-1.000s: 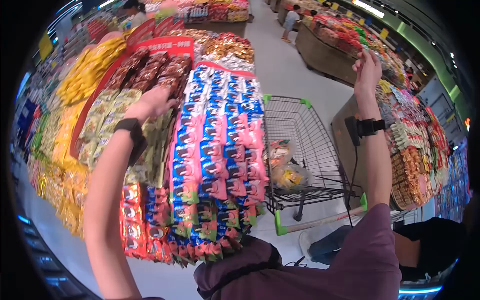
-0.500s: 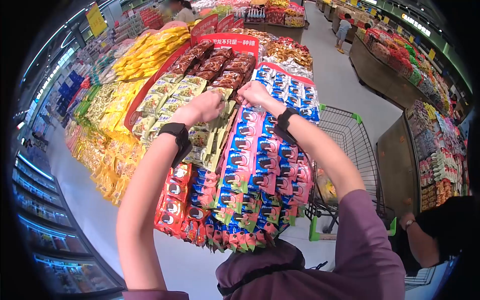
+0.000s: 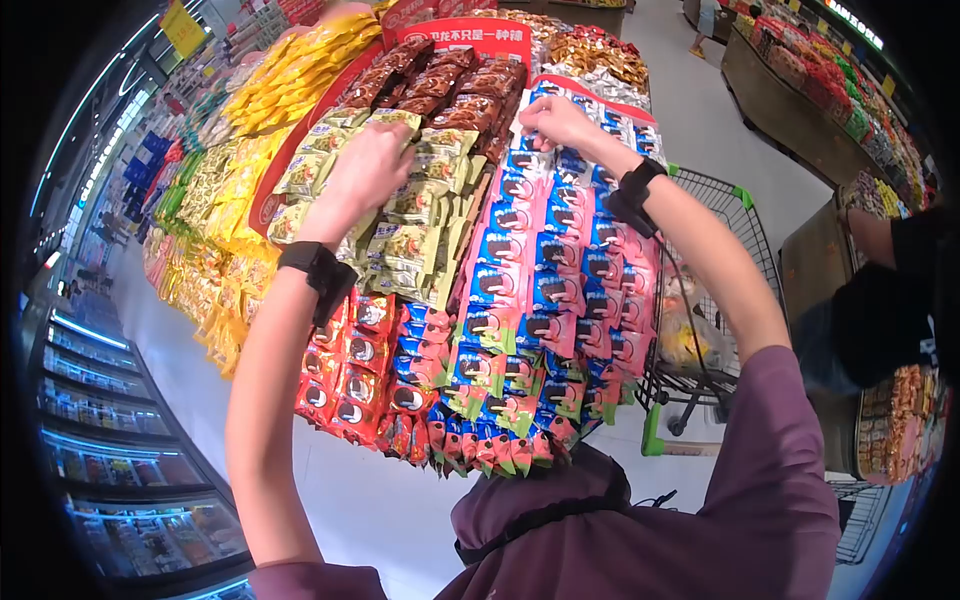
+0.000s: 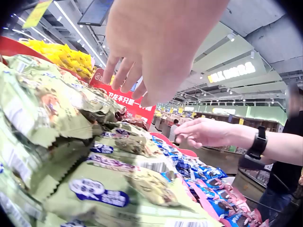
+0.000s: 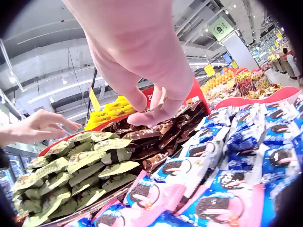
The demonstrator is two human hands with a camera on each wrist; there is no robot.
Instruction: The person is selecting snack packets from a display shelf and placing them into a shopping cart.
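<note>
My left hand [image 3: 372,168] hovers over the pale green snack packets [image 3: 405,200], its fingers pointing down and holding nothing. In the left wrist view, those fingers hang loosely above the green packets [image 4: 109,184]. My right hand [image 3: 560,122] is above the upper end of the rows of blue-and-pink cookie packets [image 3: 500,245]. Seen from the right wrist, its fingers [image 5: 158,111] are bent loosely with nothing between them. Brown snack packets [image 3: 440,85] lie behind, between the two hands.
Red-and-white packets [image 3: 360,350] line the front of the display, and yellow bags [image 3: 300,75] are heaped at the left. A shopping cart [image 3: 735,235] with bagged goods stands at the right, where a person in black [image 3: 860,325] is close by. Freezers [image 3: 130,450] run along the far left.
My right hand has come from raised over the aisle to the display, near the left hand, then shifted right and back. The left hand has moved over the green packets. The head view has shifted.
</note>
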